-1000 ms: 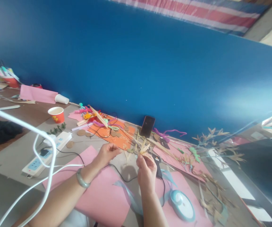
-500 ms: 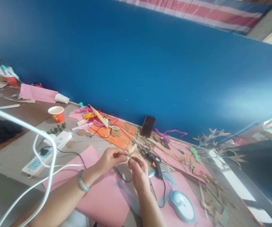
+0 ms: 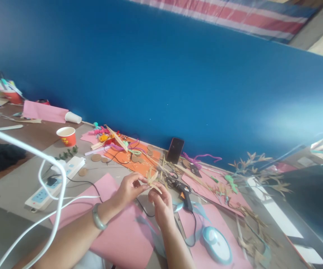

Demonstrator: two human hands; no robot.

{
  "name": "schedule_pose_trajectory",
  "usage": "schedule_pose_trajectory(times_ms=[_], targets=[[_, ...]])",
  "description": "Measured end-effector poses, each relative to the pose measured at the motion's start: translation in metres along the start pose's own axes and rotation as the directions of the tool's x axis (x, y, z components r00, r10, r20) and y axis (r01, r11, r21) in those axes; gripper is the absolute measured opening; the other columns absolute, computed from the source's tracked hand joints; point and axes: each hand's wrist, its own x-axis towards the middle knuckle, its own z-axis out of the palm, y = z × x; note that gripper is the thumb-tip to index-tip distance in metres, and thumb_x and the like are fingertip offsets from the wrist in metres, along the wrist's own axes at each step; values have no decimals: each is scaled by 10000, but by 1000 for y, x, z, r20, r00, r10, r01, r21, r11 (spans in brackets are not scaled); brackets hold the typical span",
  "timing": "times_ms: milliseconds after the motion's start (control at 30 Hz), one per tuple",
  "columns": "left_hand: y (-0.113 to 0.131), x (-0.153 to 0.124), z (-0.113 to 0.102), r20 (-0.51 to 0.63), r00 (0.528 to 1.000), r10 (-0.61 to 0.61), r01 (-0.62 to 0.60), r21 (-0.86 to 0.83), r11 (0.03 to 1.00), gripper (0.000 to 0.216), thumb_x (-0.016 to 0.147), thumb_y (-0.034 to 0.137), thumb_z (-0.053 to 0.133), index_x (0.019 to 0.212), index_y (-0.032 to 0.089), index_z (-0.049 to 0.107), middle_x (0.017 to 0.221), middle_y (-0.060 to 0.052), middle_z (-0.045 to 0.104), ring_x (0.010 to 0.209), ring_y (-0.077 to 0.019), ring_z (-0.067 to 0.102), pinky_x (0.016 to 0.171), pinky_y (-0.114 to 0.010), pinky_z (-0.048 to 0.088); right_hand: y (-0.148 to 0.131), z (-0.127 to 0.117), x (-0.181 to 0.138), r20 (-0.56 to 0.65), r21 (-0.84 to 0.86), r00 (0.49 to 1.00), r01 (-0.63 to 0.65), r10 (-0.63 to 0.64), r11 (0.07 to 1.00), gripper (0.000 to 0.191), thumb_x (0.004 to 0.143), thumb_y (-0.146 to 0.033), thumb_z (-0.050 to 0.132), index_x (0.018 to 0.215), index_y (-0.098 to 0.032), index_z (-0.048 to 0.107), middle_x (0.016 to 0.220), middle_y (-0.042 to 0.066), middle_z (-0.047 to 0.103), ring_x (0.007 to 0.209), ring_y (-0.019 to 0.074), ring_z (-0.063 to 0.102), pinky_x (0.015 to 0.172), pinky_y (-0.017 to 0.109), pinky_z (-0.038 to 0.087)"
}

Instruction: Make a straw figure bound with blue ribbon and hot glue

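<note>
Between my two hands is a small piece of dried plant [image 3: 151,178], pale yellow, with thin leaf-like blades pointing up. My left hand [image 3: 130,188] pinches it from the left, thumb and forefinger closed. From the right, my right hand [image 3: 161,203] has its fingers closed on the lower part; the exact grip is partly hidden. Under my hands lies a pink paper sheet [image 3: 116,231]. A black glue gun [image 3: 185,192] rests just right of my right hand, its cord trailing down. Scissors [image 3: 171,180] lie behind it, partly covered.
At left stand a white power strip [image 3: 56,183] with cables and a red paper cup [image 3: 67,136]. A phone [image 3: 175,150] leans against the blue wall [image 3: 164,74]. Orange paper [image 3: 150,155] carries craft scraps. A ribbon roll [image 3: 217,244] and dried branches [image 3: 258,231] lie at right.
My right hand has shifted slightly left and turned a little. The dried plant piece has moved slightly left and tilted, showing more of its blades. My left hand has barely moved.
</note>
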Motion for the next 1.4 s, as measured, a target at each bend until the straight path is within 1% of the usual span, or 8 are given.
schedule_pose_trajectory(times_ms=[167,367,533,667,867,1033,1267,1400], targets=[[1,0,0,-13,998,60,-60,-25,998,175,749,328,697,741,154,685,828,-65,636,692,-133,538,618,-231,416,1,-1,0,-2,-30,999,32,-32,999,188,708,-259,637,880,-187,654,629,-25,541,538,114,449,548,251,376],[1,1,0,-37,996,77,-80,-84,993,215,755,358,699,705,152,669,752,-44,620,647,-116,518,590,-227,404,0,-4,-2,48,-271,974,226,-222,935,220,748,-303,606,914,-211,716,880,57,624,653,155,524,568,279,423],[4,0,-1,-41,997,61,-67,-163,984,217,756,356,699,701,151,651,765,-40,604,616,-107,519,563,-226,412,-2,-2,-7,74,-384,946,320,-317,866,233,761,-274,588,938,-231,732,910,74,637,717,185,555,614,308,457],[8,-2,-2,-38,997,71,-76,-162,984,213,761,351,694,692,156,644,784,-54,615,689,-135,555,624,-243,443,0,-5,-8,94,-338,961,276,-259,900,237,766,-258,593,962,-229,722,823,55,640,655,169,554,598,303,459],[7,-2,-2,-35,992,121,-124,-111,986,196,754,336,699,681,159,653,765,-53,615,742,-155,564,663,-257,446,11,-6,-3,34,-162,989,147,-143,976,193,778,-260,587,924,-192,694,619,-13,583,529,117,494,560,264,434],[6,-2,-1,-26,990,139,-140,-42,989,213,776,348,672,684,158,646,772,-53,610,703,-141,540,632,-246,434,6,-1,-5,-20,-164,993,110,-115,980,183,754,-200,567,890,-186,689,710,14,647,540,112,507,560,256,443],[2,-2,-2,-43,990,133,-133,-13,991,182,780,327,667,707,160,657,789,-59,621,741,-153,555,642,-244,430,11,-1,-4,-26,-362,979,178,-201,915,227,749,-167,515,869,-202,705,781,32,686,602,146,588,612,277,487],[1,-2,-3,-55,991,126,-130,-74,989,141,764,271,681,686,160,645,786,-45,614,775,-153,560,688,-251,425,21,-7,4,-63,-294,990,102,-126,950,216,740,-223,577,915,-178,696,817,62,705,560,143,576,528,265,485]])
